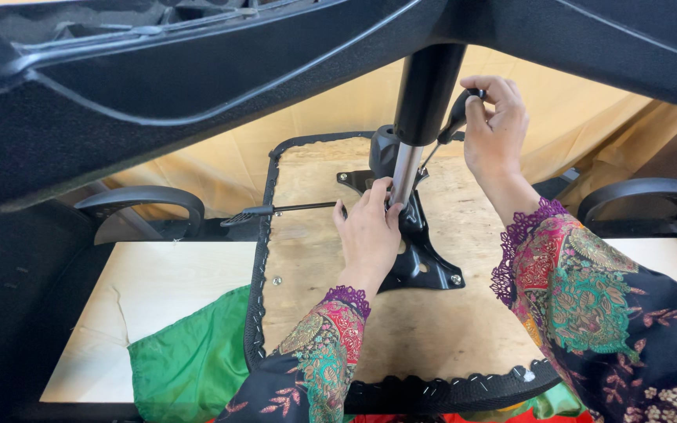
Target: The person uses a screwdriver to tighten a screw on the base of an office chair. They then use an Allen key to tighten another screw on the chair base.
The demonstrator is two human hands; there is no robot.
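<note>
Here, an office chair seat lying upside down across a pale table, plywood underside up, so the black metal mechanism plate bolted to it faces the person. Rising from that plate, a gas lift cylinder, bright steel below and black above, running up to the chair's star base, which fills the top of the view. Left hand laid against the foot of the cylinder, fingers together and pressed on the metal, apparently to steady it; a full wrap around it not clear from this angle. Right hand raised beside the cylinder, closed around the black grip of a side lever whose thin rod slants down toward the mechanism. On the other side, a second long lever sticking out level past the seat edge, untouched. Black armrests curving up at both sides. Green cloth bunched under the near left edge of the seat, likely as padding. Embroidered sleeves on both forearms.
</note>
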